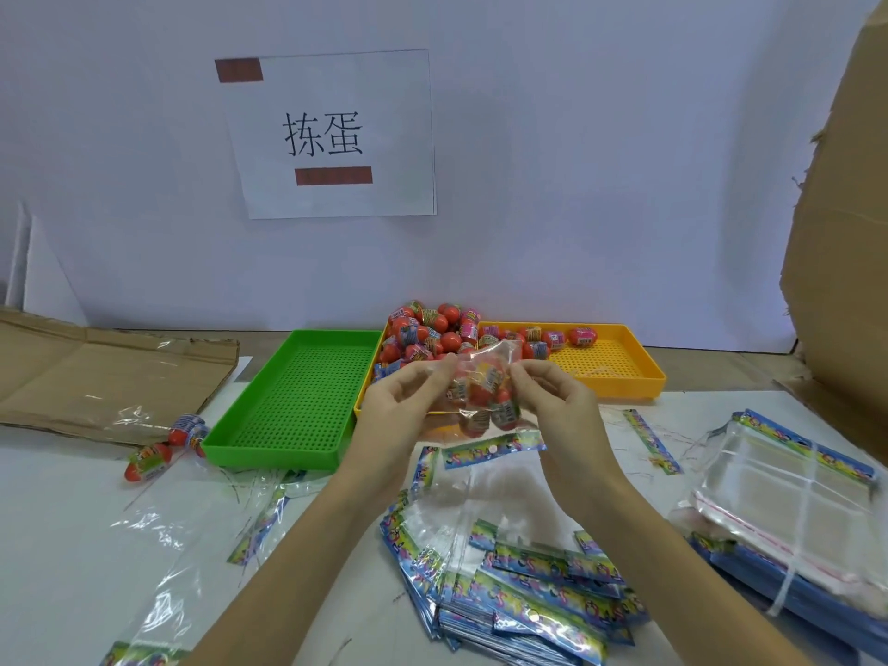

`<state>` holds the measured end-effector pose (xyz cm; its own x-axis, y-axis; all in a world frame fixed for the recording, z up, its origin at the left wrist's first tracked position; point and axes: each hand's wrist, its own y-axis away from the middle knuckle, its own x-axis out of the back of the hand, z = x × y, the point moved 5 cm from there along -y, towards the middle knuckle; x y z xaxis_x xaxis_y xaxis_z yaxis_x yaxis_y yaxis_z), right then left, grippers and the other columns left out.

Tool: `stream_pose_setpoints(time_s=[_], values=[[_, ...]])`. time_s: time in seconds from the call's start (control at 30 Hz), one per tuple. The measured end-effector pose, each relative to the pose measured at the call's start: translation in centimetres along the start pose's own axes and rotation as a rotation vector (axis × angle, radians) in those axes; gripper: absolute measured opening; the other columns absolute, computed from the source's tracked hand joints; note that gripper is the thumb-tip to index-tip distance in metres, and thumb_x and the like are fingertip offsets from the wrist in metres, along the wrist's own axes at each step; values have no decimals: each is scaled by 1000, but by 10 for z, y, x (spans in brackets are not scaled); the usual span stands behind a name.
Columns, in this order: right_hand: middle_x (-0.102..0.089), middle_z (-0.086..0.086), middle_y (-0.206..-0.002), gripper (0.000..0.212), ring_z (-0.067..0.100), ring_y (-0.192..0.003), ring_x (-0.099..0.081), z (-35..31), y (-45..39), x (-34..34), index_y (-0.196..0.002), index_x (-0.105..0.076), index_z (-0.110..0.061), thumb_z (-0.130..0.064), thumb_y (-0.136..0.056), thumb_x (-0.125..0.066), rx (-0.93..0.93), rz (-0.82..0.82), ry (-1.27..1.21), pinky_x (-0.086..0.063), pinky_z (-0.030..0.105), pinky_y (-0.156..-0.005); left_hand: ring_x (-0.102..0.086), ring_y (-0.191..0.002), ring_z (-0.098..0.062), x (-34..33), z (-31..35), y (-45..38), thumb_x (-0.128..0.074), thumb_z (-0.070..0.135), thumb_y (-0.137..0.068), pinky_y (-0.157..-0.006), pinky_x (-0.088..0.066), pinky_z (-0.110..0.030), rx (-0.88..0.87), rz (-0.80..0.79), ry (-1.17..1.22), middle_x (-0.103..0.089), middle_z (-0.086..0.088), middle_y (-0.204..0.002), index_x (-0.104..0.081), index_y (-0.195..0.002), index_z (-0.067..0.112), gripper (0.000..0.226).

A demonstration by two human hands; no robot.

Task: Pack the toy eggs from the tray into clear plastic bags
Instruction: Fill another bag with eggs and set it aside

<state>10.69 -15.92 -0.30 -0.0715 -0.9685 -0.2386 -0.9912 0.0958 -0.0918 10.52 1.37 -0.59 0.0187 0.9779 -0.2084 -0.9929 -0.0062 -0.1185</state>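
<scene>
A clear plastic bag with several red toy eggs inside hangs in the air in front of the trays. My left hand pinches its top left edge and my right hand pinches its top right edge. Its printed header strip dangles below. Behind it, the yellow tray holds a heap of red toy eggs at its left end. A sealed clear bag with red eggs lies on the table at the left.
An empty green tray stands left of the yellow one. Loose clear bags with printed headers are piled near me, and a bundled stack of bags lies at the right. Flat cardboard lies far left; a cardboard wall rises at the right.
</scene>
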Motion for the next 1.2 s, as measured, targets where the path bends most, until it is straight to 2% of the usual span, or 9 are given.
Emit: stream_pose_setpoints(time_s=[0.1,0.2,0.33,0.43,0.57,0.7,0.9,1.03,1.2], values=[[-76,0,-87,19,15,-84,-68,1,-2,-2,-104,-70,-14,-16,-104,-51,-71,-29,66,-52,30,-73,-76,-90,-31,5,9,-1,-73,42,-94,-85,-63,-42,-125,16,-185,-78,-11,-93,-79,-92,18,26],[-77,-4,-94,22,12,-89,-70,-11,-1,-3,-107,-73,-20,-31,-107,-54,120,-80,221,-52,26,-78,-65,-71,-7,7,16,-1,-74,47,-90,-69,-51,-18,-221,-22,-339,-76,4,-79,-81,-89,23,25],[-77,-11,-90,15,5,-88,-71,-16,5,-11,-101,-80,-23,-34,-96,-71,301,-222,421,-54,15,-77,-64,-65,-7,2,14,-1,-67,49,-94,-62,-49,-19,-293,-78,-465,-74,7,-74,-81,-92,20,31],[-77,-9,-83,9,7,-79,-71,-11,4,-9,-93,-81,-23,-30,-93,-76,289,-174,411,-55,16,-72,-55,-55,-2,1,9,-1,-55,56,-98,-55,-41,-14,-265,-102,-482,-62,13,-60,-77,-96,11,50],[-77,-6,-83,12,7,-77,-70,-6,0,3,-90,-79,-23,-26,-98,-71,209,-16,304,-56,17,-68,-76,-93,-6,5,5,-5,-76,46,-90,-80,-58,-19,-127,-143,-382,-81,8,-96,-79,-109,23,30],[-77,-7,-85,15,8,-84,-71,-4,-3,7,-91,-77,-23,-26,-101,-67,146,18,299,-56,20,-71,-76,-104,-19,7,3,-6,-82,34,-87,-98,-59,-35,-56,-119,-254,-82,-2,-102,-84,-101,24,18],[-76,-3,-90,23,21,-90,-71,-9,-4,2,-103,-77,-24,-41,-101,-63,109,-94,273,-60,36,-84,-76,-94,-16,9,5,-4,-80,38,-86,-80,-58,-23,-49,-49,-214,-81,-1,-96,-86,-93,24,16],[-77,1,-87,23,22,-90,-71,-11,-1,1,-88,-82,-24,-41,-97,-68,166,-111,289,-61,37,-84,-76,-96,-10,6,10,-2,-80,38,-85,-78,-58,-17,-105,-55,-213,-82,2,-97,-87,-96,27,16],[-79,1,-87,25,10,-81,-73,-11,-3,7,-92,-84,-20,-42,-85,-74,96,-27,118,-57,20,-71,-76,-101,-16,12,13,-4,-74,33,-95,-81,-62,-29,-146,-17,-250,-82,1,-98,-86,-95,26,13]])
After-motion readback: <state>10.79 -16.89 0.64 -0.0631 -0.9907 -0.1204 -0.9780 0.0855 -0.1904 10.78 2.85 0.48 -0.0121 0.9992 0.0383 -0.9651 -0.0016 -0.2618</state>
